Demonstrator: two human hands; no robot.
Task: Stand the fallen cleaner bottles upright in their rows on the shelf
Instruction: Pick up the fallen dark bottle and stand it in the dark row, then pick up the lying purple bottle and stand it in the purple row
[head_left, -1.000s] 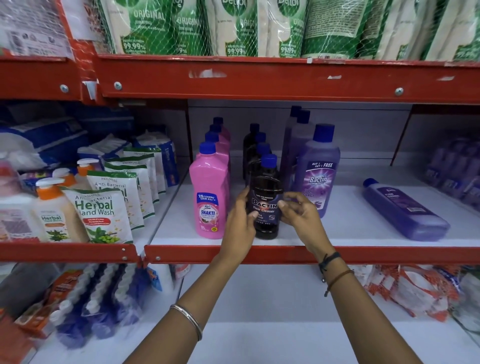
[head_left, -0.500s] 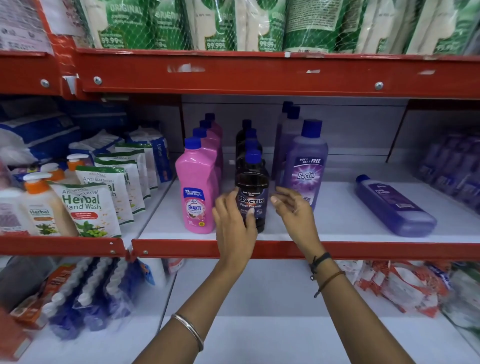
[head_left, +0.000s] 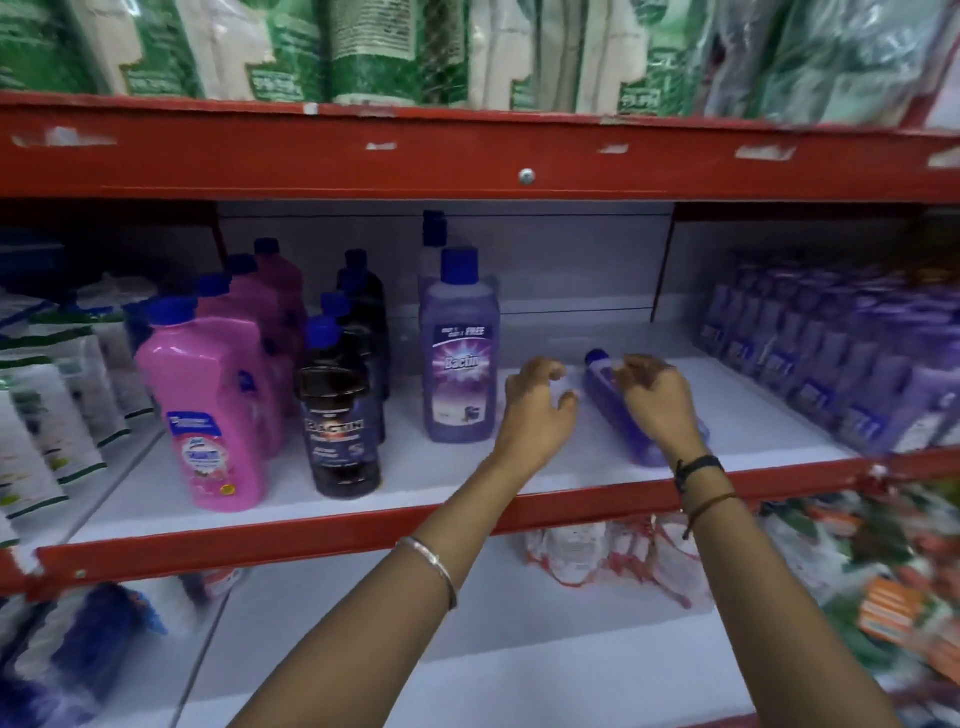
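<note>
A purple cleaner bottle (head_left: 603, 385) with a blue cap lies on its side on the white shelf (head_left: 447, 475), cap pointing to the back. My right hand (head_left: 657, 402) is over its middle with fingers curled and spread. My left hand (head_left: 540, 413) hovers just left of it, fingers apart, holding nothing. To the left stand upright rows: purple Bactin bottles (head_left: 460, 364), dark Bactin bottles (head_left: 340, 431) and pink bottles (head_left: 213, 410).
Shrink-wrapped purple bottle packs (head_left: 831, 374) fill the shelf's right end. Hand-wash pouches (head_left: 47, 415) stand at the left. A red shelf beam (head_left: 467, 156) runs overhead with green refill packs above. The red front lip (head_left: 311, 535) edges the shelf; netted goods lie below.
Both hands let go of the dark Bactin bottle, which stands upright at the front of its row, and moved right to the fallen purple bottle. The view shifted right.
</note>
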